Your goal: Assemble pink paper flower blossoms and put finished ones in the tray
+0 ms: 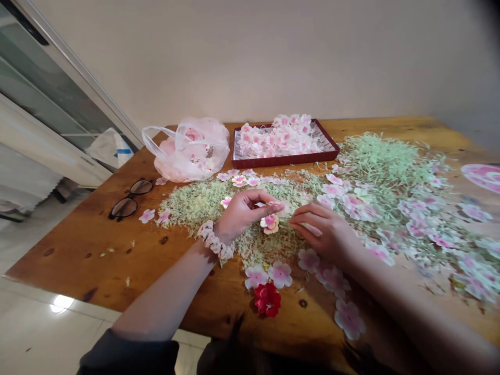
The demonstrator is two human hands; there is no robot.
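Left hand (244, 216) curled, fingertips pinching thin pale petal (282, 208); right hand (324, 232) just beside, fingers loosely spread, grip unclear. Ruffled pink-cream artificial blossom (269, 224) below fingertips, on shredded green fibre (234, 234), knotty wooden table (78, 255) beneath.

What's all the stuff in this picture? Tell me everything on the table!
Wooden table: one, orange-brown, under everything
Shredded strands: one big spread, pale green, across the table
Loose flowers: many, pink and white, scattered around
Tray: one, dark red, far edge, heaped with pink flowers
Plastic bag: one, see-through with pink inside, far edge
Glasses: one pair, black, left side
Red flower: one, red, near edge
Small flower: one, pink and cream, between the hands
Scrunchie: one, pale pink, on left wrist
Left hand: one, above the small flower
Right hand: one, beside the small flower
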